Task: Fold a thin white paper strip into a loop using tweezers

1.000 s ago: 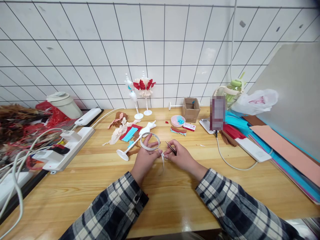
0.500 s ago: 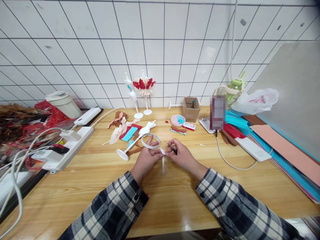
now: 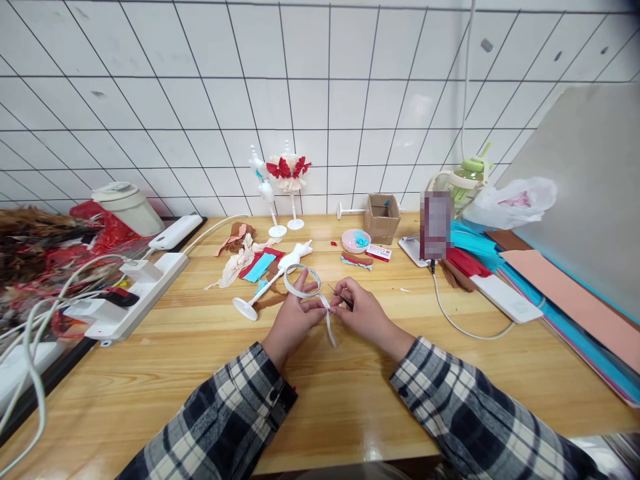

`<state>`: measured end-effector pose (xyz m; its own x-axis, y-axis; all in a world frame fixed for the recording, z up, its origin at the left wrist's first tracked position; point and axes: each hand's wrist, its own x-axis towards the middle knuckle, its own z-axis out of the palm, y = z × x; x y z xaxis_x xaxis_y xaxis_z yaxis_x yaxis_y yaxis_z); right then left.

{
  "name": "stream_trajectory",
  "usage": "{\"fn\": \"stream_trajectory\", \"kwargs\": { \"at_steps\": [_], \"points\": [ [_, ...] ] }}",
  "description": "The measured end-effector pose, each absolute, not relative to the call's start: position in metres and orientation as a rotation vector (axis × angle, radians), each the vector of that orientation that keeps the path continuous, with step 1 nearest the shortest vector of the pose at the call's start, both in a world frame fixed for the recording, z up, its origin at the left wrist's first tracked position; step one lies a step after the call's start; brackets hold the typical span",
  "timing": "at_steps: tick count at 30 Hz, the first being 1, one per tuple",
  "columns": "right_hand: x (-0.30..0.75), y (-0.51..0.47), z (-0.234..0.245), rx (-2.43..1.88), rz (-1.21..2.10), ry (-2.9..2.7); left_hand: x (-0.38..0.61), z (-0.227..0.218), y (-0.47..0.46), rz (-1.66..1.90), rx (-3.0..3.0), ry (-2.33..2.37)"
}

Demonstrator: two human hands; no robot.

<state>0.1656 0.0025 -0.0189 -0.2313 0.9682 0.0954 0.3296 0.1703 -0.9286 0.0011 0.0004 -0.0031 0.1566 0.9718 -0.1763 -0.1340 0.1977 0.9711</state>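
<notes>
Tape roll (image 3: 302, 281) held above the surface (image 3: 350, 393), looped over left hand (image 3: 295, 319) fingers; loose strip (image 3: 329, 325) hangs down. Right hand (image 3: 364, 312) fingers clamped on thin dark tool (image 3: 340, 297). Small mannequin (image 3: 273, 280) lies just beyond.

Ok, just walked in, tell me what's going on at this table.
A person in plaid sleeves sits at a wooden table doing small craft work. The left hand holds a roll of white tape, with a loose strip hanging down between the hands. The right hand pinches a thin dark tool, probably tweezers, at that strip. Just beyond the hands lies a white miniature mannequin beside fabric scraps; two more stand by the wall, one dressed with red bows.
</notes>
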Motion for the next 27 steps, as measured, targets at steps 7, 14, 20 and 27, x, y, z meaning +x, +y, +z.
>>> {"fn": "stream_trajectory", "kwargs": {
  "at_steps": [7, 14, 20, 27],
  "points": [
    [0.1650, -0.0002, -0.0172, -1.247, 1.044, -1.724, 0.0021, -0.0013, 0.0003, 1.022, 1.058, 1.141],
    [0.1643, -0.0024, -0.0147, -1.252, 1.016, -1.775, 0.0007, -0.0005, 0.0008, 0.991, 1.149, 1.227],
    [0.1647, -0.0007, -0.0154, -1.251, 1.030, -1.745, 0.0013, -0.0078, 0.0024, 1.016, 1.179, 1.193],
    [0.1656, 0.0004, -0.0139, -1.257, 1.016, -1.722, -0.0009, -0.0069, 0.0016, 1.025, 0.955, 1.038]
  ]
}}
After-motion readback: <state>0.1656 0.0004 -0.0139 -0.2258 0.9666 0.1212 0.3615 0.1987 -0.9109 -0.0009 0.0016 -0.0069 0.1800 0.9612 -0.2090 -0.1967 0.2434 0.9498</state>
